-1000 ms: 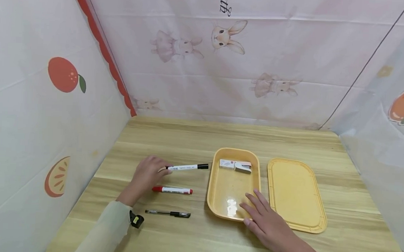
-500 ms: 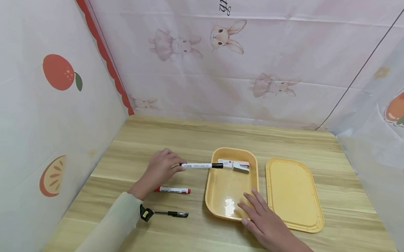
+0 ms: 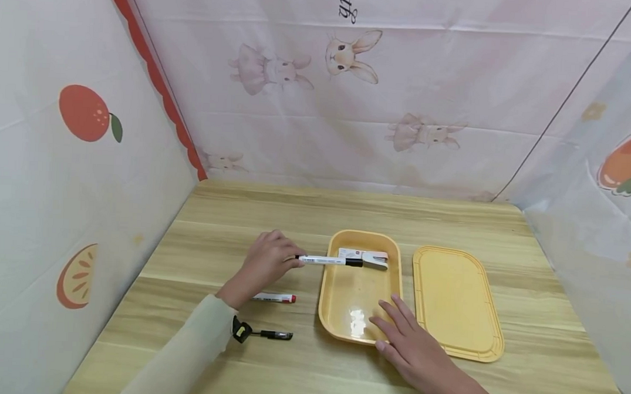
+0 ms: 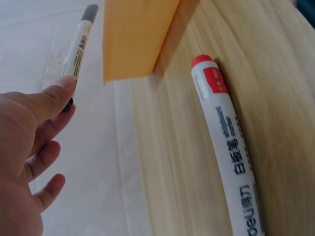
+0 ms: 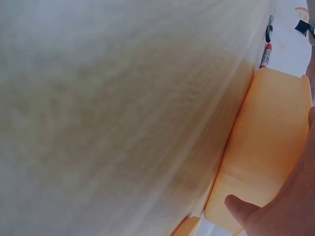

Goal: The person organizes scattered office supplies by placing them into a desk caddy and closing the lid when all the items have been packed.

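My left hand (image 3: 270,259) pinches a black-capped whiteboard marker (image 3: 325,260) by its rear end. The marker lies level in the air, its cap over the yellow plastic box (image 3: 337,304). Inside the box, at the far end, sit a small stapler (image 3: 377,260) and a pink-and-white carton (image 3: 349,253), partly covered by the marker. My right hand (image 3: 414,351) rests at the box's near right corner, fingers spread and nearly straight; the right wrist view has its thumb (image 5: 241,209) against the outer wall. A red-capped whiteboard marker (image 4: 221,132) lies below my left hand.
A black gel pen (image 3: 276,335) lies on the wooden table (image 3: 308,367) near the left wrist, its rear part hidden by the wrist strap. The yellow lid (image 3: 456,303) lies flat to the right of the box. Printed cloth walls enclose the table's back and sides.
My left hand has lifted the black-capped marker off the table and carried it right, so its cap has come over the box. My right hand has stayed at the box's corner.
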A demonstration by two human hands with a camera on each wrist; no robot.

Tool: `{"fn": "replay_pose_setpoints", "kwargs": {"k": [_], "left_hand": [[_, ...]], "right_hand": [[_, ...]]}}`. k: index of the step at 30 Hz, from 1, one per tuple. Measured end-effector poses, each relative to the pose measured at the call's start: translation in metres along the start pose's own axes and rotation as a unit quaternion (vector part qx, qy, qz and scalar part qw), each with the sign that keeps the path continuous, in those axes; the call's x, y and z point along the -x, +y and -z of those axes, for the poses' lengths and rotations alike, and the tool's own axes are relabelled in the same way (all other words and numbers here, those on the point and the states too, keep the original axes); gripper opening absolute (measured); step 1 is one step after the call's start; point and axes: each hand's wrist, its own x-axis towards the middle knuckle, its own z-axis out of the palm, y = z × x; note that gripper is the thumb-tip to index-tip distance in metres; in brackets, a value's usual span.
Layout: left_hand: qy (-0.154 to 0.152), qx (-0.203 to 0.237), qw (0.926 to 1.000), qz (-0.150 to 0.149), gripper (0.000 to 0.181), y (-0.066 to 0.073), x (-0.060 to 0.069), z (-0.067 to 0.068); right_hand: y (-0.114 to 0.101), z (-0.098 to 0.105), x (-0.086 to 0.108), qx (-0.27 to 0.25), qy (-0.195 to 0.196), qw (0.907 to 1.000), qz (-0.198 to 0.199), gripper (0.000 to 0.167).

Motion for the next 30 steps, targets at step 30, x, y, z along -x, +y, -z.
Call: {"fn": "replay_pose_setpoints", "kwargs": {"k": [30], "left_hand": [[-0.052, -0.016, 0.998, -0.032, 0.021, 0.027, -0.038, -0.024]], "right_hand": [[-0.001, -0.001, 0.0, 0.007, 0.005, 1.0, -0.002, 0.043]]}}
